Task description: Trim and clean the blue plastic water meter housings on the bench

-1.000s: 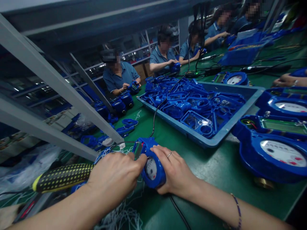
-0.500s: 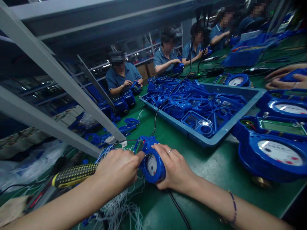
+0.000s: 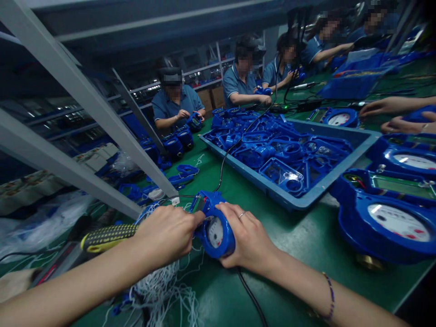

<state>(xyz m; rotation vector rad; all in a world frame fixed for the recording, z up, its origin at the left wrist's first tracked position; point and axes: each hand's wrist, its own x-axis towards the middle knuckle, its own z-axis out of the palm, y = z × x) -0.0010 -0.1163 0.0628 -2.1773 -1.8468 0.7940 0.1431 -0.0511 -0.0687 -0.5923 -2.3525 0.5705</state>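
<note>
Screwdriver (image 3: 109, 237) shifted right; both hands (image 3: 166, 236) clasp meter (image 3: 215, 227) near tray (image 3: 293, 200)

**Dim Hall, Cold Light, Warped Edges**

The scene is dim and bluish, with a cool cast over everything. Light falls from above and ahead: small bright glints sit on the clear parts in the blue tray (image 3: 354, 150), and pale glare washes the dial of the large meter (image 3: 398, 222) at right. The green counter (image 3: 299, 240) shows only soft, weak shadows. The upper left is nearly black. Wide-lens distortion bends the grey frame beams (image 3: 85, 104) and stretches the forearms at the lower edge. Distant workers look soft; corners darken.
</note>
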